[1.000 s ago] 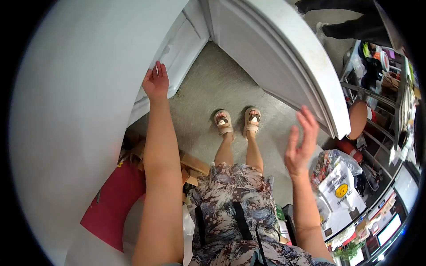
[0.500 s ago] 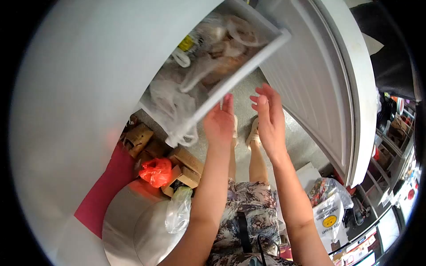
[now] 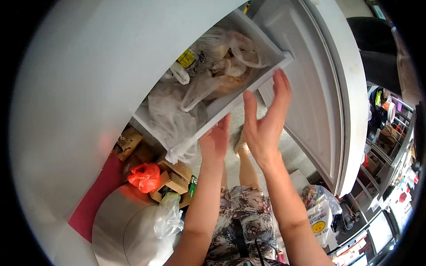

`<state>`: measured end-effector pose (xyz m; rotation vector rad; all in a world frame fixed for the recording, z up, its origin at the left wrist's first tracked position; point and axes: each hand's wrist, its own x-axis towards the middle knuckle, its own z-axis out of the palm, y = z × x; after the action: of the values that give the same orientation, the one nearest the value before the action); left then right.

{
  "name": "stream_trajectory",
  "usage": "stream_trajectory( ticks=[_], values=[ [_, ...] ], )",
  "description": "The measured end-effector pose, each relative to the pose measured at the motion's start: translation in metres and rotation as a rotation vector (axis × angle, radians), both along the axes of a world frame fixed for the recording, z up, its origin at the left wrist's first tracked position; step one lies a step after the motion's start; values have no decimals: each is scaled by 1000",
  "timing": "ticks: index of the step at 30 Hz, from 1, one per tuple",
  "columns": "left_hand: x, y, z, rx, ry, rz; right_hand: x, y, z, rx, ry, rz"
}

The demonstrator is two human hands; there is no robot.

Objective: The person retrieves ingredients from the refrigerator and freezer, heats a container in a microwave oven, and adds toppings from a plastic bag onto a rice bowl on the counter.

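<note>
A pulled-out white drawer (image 3: 242,93) holds several clear plastic bags (image 3: 171,113) with food in them; one has a yellow label. My left hand (image 3: 215,138) is at the underside of the drawer's front edge, palm up. Its visible fingers are stretched out, and part of them is hidden by the drawer. My right hand (image 3: 267,124) is open at the right part of the drawer front, thumb and fingers spread. Its fingertips overlap the front edge; whether they press on it I cannot tell.
The white fridge door (image 3: 306,93) stands wide open at right. Below left are a red plastic bag (image 3: 145,177), cardboard boxes (image 3: 175,181), a clear bag (image 3: 168,215) and a round silvery lid-like surface (image 3: 117,221). A white smiley-face bag (image 3: 318,224) and shelves (image 3: 381,155) stand at right.
My right hand has moved up to the drawer front, its thumb and fingers now spread wider. My left hand stays under the edge. The drawer appears slightly lower in view.
</note>
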<state>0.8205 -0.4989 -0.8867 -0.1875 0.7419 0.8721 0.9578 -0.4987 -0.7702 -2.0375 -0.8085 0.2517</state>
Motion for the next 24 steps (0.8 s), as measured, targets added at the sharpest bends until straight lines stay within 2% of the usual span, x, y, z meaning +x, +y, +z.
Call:
stream_trajectory(
  ticks=[1,2,4,5,7,8,11,13,14,16,18,20,21,22,24],
  values=[
    [-2,0,0,-3,14,-14,10,10,8,-66,-291,98],
    [-4,1,2,-3,11,-11,16,23,13,-66,-293,101],
    [-12,2,8,48,7,-157,19,55,16,-72,-429,254],
    [-15,1,16,52,18,-150,14,71,11,-64,-419,261],
    [-22,0,34,80,187,-337,0,102,2,-71,-404,481],
    [-24,1,40,83,198,-333,-7,115,-9,-62,-396,484],
    [-41,-2,52,205,295,-472,-24,132,-37,-162,-680,554],
    [-59,-13,58,293,509,-693,-18,134,-41,-214,-618,598],
    [-68,-12,74,293,520,-689,-11,133,-37,-271,-571,645],
    [-86,10,131,357,455,-1507,5,123,-39,-236,-581,590],
    [-106,37,172,694,368,-1408,21,118,-50,-52,-615,617],
    [-118,66,173,697,828,-988,18,117,-42,-93,-509,652],
    [-96,88,171,786,1403,-956,16,118,-43,-76,-533,622],
    [-95,115,149,1155,1635,-848,13,119,-43,-55,-559,589],
    [-103,170,103,1635,1754,-1034,2,111,-43,-32,-543,555]
  ],
)
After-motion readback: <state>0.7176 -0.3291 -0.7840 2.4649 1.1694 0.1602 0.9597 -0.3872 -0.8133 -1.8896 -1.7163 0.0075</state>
